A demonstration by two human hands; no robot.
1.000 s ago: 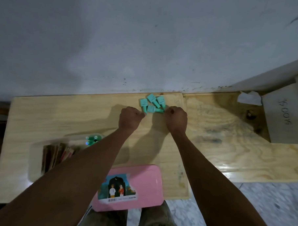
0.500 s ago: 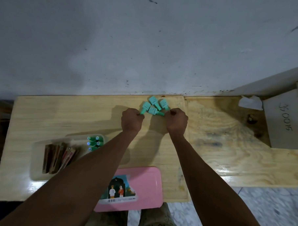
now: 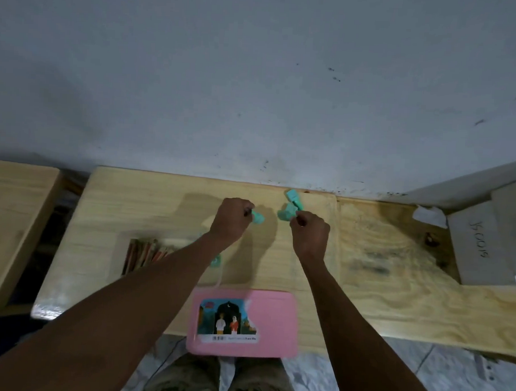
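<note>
Small teal plastic pieces lie at the back of a pale wooden table (image 3: 161, 209), near the wall. My left hand (image 3: 230, 220) has curled fingers and pinches one teal piece (image 3: 257, 217) that sticks out to its right. My right hand (image 3: 310, 231) pinches another teal piece (image 3: 287, 213) at its fingertips. A further teal piece (image 3: 293, 197) lies on the table just behind the right hand, close to the wall. The two hands are a short gap apart.
A pink box (image 3: 242, 321) with a picture label sits at the table's near edge. A recessed tray (image 3: 142, 251) holds brown sticks under my left forearm. A grey cardboard box (image 3: 485, 243) stands at the right, a second wooden table (image 3: 10, 214) at the left.
The hands have drawn apart, each carrying a teal piece away from the cluster. The cluster is smaller and split. The camera has shifted, so the table sits further right in view.
</note>
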